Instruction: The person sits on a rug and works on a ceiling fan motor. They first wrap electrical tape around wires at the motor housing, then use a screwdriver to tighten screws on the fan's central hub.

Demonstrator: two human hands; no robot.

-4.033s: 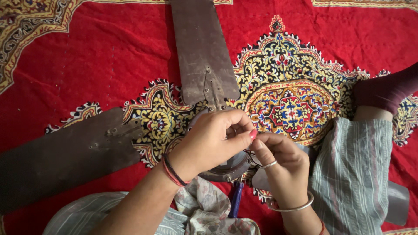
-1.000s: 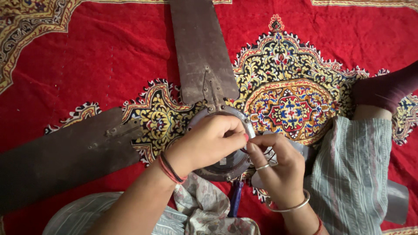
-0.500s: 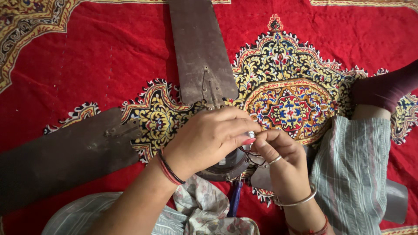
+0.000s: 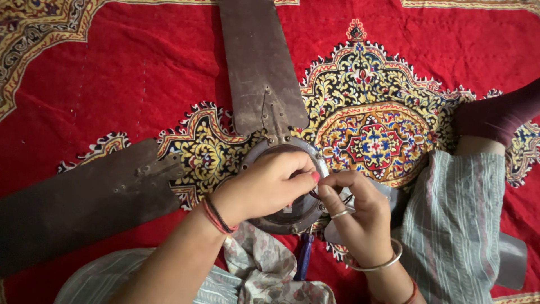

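Left hand (image 4: 269, 186) curled over fan hub (image 4: 292, 217), fingertips pinched; what it grips hidden. Right hand (image 4: 360, 217) pinched beside it, fingertips touching left's; held thing too small to tell. Hub lies on red patterned rug (image 4: 140, 79). Two brown blades (image 4: 259, 67) attached to hub; third side hidden. Blue-handled screwdriver (image 4: 304, 256) rests below hub, beside crumpled cloth (image 4: 264, 270). Work at hub looks mid-way.

Fan hub (image 4: 281, 217) at lower centre, on carpet (image 4: 112, 73). One blade (image 4: 259, 62) runs to top centre, second blade (image 4: 79, 197) to left edge. Both hands over hub: left hand (image 4: 267, 183) left of right hand (image 4: 360, 217), fingertips touching. Screwdriver handle (image 4: 304, 256) just below hub. Cloth (image 4: 264, 270) bottom centre. Leg (image 4: 467, 219) lower right.
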